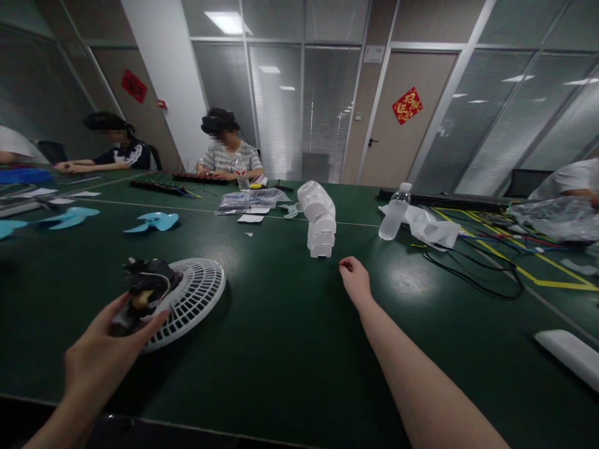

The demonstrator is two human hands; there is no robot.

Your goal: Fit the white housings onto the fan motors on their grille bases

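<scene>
On the left, my left hand (103, 340) is closed around a dark fan motor (147, 284) with a wire showing. The motor sits against the back of a round white fan grille (199, 296), which is tilted and low over the table. My right hand (355, 280) is in the middle, its fingers curled together in a pinch. Whatever may be between those fingertips is hidden. Just beyond it, to its left and apart from it, white plastic fan housings (321, 218) stand nested in a leaning stack.
Blue fan blades (152, 221) lie at the left. A frosted bottle (395, 212), plastic bags (433, 227) and black cable (486, 284) are on the right, with a white bar-shaped part (568, 355) nearer. Several people sit around the green table (281, 362).
</scene>
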